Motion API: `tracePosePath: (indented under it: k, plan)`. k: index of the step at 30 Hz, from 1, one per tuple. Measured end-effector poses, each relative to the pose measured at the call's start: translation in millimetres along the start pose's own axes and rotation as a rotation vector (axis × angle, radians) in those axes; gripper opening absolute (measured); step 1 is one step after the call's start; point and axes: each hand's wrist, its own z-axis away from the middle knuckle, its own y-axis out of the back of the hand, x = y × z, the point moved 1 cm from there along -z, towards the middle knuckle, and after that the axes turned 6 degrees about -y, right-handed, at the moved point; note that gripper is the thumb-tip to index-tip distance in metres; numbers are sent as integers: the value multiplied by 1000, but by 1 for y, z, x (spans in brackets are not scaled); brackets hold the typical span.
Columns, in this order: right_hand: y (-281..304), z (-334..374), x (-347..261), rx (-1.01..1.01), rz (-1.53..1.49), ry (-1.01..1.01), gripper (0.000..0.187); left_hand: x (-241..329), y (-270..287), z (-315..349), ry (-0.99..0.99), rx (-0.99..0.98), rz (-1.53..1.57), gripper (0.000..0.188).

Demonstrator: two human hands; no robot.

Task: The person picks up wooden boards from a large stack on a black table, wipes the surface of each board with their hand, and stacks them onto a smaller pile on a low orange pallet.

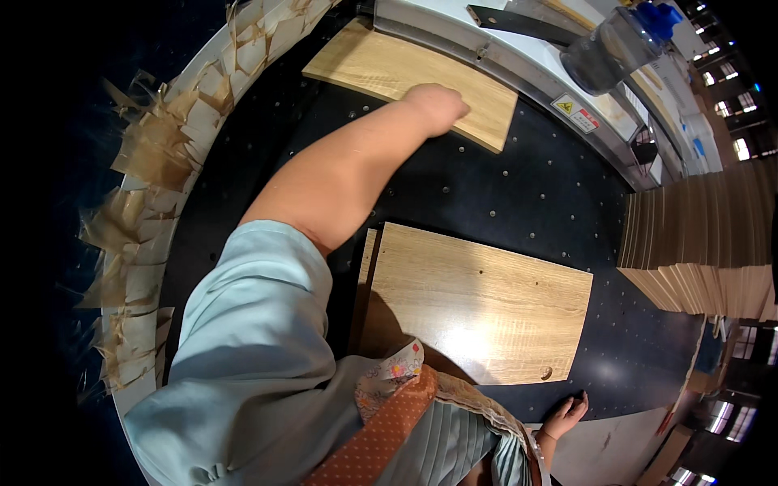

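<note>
My left hand reaches far across the dark worktop, its fingers curled at the near edge of a light wood-grain board. That board lies against the metal rail of the machine; most of the fingertips are hidden. Closer to me, a second wood-grain board lies flat, with small drilled holes and a larger round hole near one corner. Under its left side shows the edge of another board. My right hand is low at the near edge of the worktop, fingers loosely bent and apart, holding nothing I can see.
The black worktop is dotted with small round studs. A tall stack of thin panels stands at the right. A clear bottle with a blue lid sits on the machine past the metal rail. Torn brown tape hangs along the left edge.
</note>
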Motion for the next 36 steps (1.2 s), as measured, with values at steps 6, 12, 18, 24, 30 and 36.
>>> tracePosePath:
  k: [6,12,18,24,30,36]
  plan:
    - [-3,-3,-3,-11,-16,15,24,-24,8,11,-5,-9,-46,43]
    - [-7,-4,19,68,-4,108,34,-26,8,12,-85,107,-21,41]
    - [0,0,-11,52,-10,15,7,-28,-8,20,-98,151,0,44]
    - [5,5,-11,94,-8,27,10,-19,2,26,-109,168,-12,43]
    - [3,8,-24,177,-41,2,10,-29,4,21,-114,136,-13,44]
    - [-3,0,-27,299,-28,70,12,-2,10,-3,107,-143,-213,38]
